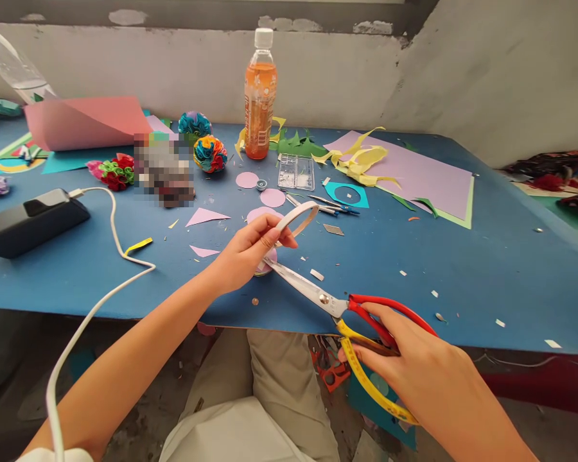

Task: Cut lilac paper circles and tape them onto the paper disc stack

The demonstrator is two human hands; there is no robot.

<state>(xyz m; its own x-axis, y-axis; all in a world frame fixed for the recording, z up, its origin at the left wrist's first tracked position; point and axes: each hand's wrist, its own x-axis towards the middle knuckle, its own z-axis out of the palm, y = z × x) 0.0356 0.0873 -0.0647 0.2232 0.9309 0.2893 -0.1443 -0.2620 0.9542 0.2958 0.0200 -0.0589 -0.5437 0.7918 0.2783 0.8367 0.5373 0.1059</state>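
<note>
My left hand [253, 250] pinches a roll of white double-sided tape [302, 217], held tilted above the table. Inside the handles of a pair of scissors [318, 292], one red and one yellow, sit the fingers of my right hand [417, 372]. The blades look closed or nearly so, their tips just under my left hand. By those tips lies a small round purple paper piece [268, 262], partly covered by my left hand. Another purple paper circle [261, 215] shows behind the fingers.
An orange drink bottle [260, 96] stands near the wall. Paper flower balls [210, 154], yellow paper strips [359, 160], a compass [334, 206] and purple sheets [414, 176] lie around. At left, a white cable [113, 218] runs from a dark device [33, 221] past my left arm.
</note>
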